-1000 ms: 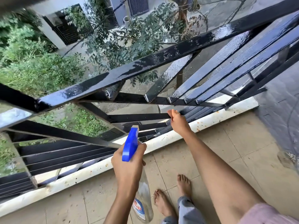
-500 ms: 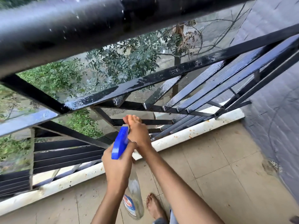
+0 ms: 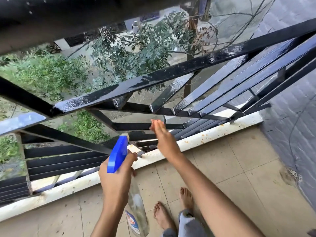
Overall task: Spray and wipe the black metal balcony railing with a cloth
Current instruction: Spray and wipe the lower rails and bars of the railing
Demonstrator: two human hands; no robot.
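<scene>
— Your right hand (image 3: 162, 137) has pulled away to the right of the spray head (image 3: 118, 154). Half a second ago it sat just above that head with bent fingers, and now the two are apart.

— How does that hand stand?

— Flat. Your fingers (image 3: 156, 125) are straight and lie together, pointing up at a low cross bar (image 3: 133, 126) of the railing (image 3: 171, 74). The tips overlap that bar, but they are blurred, so you cannot tell from this whether they touch it. The hand holds nothing.

— And the left?

— Your left hand (image 3: 116, 180) grips the bottle (image 3: 136, 214) at its neck, fingers curled round it under the blue head. The head points toward the lower bars. The clear body hangs down from your fist above the floor (image 3: 230, 168), with its label toward you.

— Where is the railing?

— It stands on the white ledge (image 3: 213, 135) along the far edge of the floor and runs from the left edge to the grey wall (image 3: 290, 134) on the right. Its long sloping rail shines wet, and so do the slats toward the right. Brown spots speckle the ledge. Your bare feet (image 3: 162, 214) stand on the tiles by the near edge, just right of the bottle. Beyond the bars, lower down, are a tree (image 3: 136, 48) and grass (image 3: 47, 72).
</scene>
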